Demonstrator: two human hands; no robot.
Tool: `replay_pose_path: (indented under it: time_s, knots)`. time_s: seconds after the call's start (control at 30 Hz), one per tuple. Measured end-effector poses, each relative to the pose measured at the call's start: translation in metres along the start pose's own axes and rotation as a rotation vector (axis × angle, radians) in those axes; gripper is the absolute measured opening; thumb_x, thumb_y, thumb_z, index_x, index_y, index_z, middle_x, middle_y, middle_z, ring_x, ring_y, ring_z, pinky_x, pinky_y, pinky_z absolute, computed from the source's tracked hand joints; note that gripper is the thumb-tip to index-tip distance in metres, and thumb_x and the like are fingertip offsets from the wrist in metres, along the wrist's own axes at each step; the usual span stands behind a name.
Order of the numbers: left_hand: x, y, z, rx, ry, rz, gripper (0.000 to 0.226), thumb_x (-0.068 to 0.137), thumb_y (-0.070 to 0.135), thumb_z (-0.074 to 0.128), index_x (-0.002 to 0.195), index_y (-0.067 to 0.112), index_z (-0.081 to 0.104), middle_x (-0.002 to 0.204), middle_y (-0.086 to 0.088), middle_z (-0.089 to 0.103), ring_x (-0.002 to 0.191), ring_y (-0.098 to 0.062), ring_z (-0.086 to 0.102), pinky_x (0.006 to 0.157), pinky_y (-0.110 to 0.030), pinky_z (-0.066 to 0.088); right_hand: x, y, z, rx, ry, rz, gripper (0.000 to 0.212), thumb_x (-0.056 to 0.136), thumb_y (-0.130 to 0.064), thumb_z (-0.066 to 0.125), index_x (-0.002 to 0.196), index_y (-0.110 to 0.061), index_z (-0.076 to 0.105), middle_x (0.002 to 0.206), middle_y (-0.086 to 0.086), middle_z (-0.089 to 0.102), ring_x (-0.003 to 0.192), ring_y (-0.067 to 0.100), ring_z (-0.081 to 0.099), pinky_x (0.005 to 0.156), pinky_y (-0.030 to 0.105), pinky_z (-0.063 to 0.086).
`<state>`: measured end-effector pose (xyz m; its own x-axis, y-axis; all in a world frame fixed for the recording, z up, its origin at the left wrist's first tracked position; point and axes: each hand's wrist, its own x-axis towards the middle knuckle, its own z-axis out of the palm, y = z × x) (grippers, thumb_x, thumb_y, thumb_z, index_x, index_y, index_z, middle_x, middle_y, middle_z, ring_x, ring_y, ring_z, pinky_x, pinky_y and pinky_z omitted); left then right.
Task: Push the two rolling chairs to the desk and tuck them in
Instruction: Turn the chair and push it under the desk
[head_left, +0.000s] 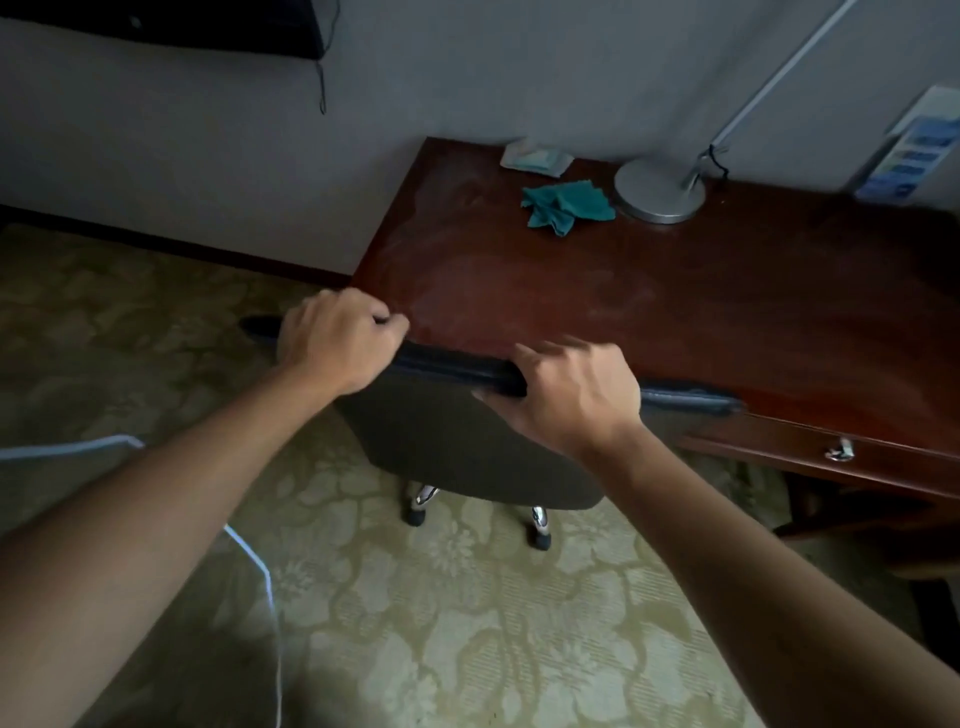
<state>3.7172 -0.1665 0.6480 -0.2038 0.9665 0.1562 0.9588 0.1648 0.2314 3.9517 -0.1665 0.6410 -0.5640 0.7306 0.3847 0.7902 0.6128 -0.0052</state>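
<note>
A rolling chair (457, 441) with a dark backrest stands against the left end of the reddish-brown desk (675, 312), its top edge level with the desk's front edge. My left hand (337, 338) is closed over the left part of the backrest's top edge. My right hand (576, 395) grips the same edge further right, thumb under it and fingers partly lifted. Two chrome legs with black castors (540, 540) show below the backrest on the carpet. The chair's seat is hidden under the desk. A second chair's dark part (883, 525) is at the right under the desk.
On the desk lie a teal cloth (566, 205), a round silver lamp base (660, 189), a tissue pack (535, 156) and a leaflet stand (914, 150). A drawer with a metal handle (839, 449) faces me. A glass-edged surface (156, 519) sits at the lower left. Patterned carpet covers the floor.
</note>
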Motion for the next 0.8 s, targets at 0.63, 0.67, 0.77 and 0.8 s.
replay_pose_path:
  time_s: [0.63,0.67,0.77,0.8]
  knots:
    - [0.033,-0.017,0.01,-0.108,0.043,0.109,0.038,0.079,0.041,0.04,0.05,0.016,0.048,0.048,0.009,0.039,0.041,-0.01,0.029,0.045,-0.024,0.016,0.02,-0.008,0.013,-0.067,-0.087,0.21,0.049,0.075,-0.073,0.056,0.076,-0.024,0.058,0.073,-0.004,0.063,0.071,0.023,0.06,0.055,0.029,0.039]
    - [0.028,-0.016,0.011,-0.103,0.034,0.13,0.038,0.079,0.041,0.04,0.052,0.016,0.049,0.05,0.007,0.043,0.043,-0.014,0.033,0.046,-0.025,0.019,0.014,-0.012,0.011,-0.078,-0.095,0.244,0.05,0.074,-0.074,0.056,0.077,-0.024,0.059,0.074,-0.003,0.063,0.072,0.023,0.06,0.057,0.029,0.039]
    - [0.018,-0.016,0.01,-0.085,0.032,0.164,0.035,0.083,0.041,0.04,0.061,0.018,0.057,0.068,-0.003,0.06,0.059,-0.026,0.051,0.055,-0.031,0.032,-0.001,-0.031,0.007,-0.123,-0.113,0.392,0.054,0.074,-0.073,0.058,0.084,-0.02,0.061,0.081,0.002,0.064,0.078,0.026,0.059,0.07,0.036,0.042]
    - [0.016,-0.018,0.01,-0.088,0.033,0.176,0.036,0.085,0.041,0.04,0.066,0.018,0.061,0.075,-0.006,0.064,0.065,-0.027,0.055,0.057,-0.032,0.033,-0.004,-0.04,0.006,-0.127,-0.121,0.439,0.054,0.076,-0.071,0.058,0.088,-0.019,0.06,0.084,0.003,0.063,0.081,0.028,0.058,0.074,0.039,0.041]
